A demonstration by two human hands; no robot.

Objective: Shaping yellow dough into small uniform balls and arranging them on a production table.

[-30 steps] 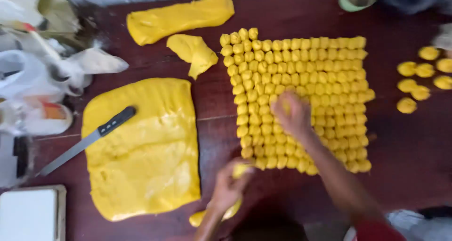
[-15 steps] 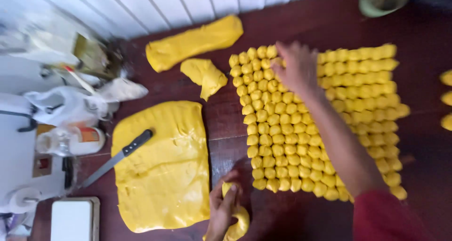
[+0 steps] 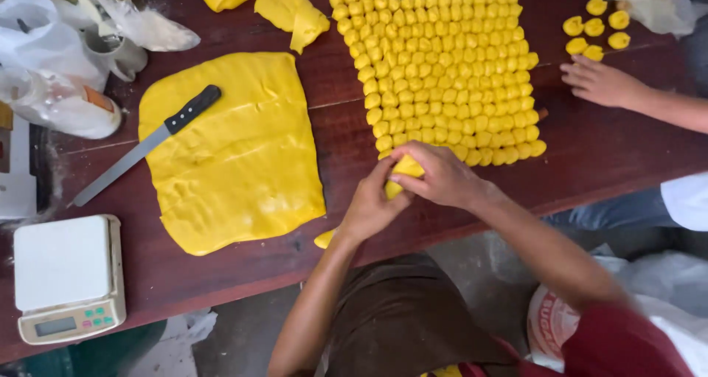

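Hands joined at the near edge of the dough-ball grid (image 3: 446, 71), on the dark wooden surface (image 3: 590, 145). Right hand (image 3: 439, 174), half a second ago stretched over the grid, now back beside the left hand (image 3: 372, 207); fingers of both clamped on one yellow dough lump (image 3: 402, 172), seemingly another piece being shaped. Left of the grid: rolled dough sheet (image 3: 236, 156) bearing a knife (image 3: 144, 145). Right of it: a co-worker's hand (image 3: 601, 82).
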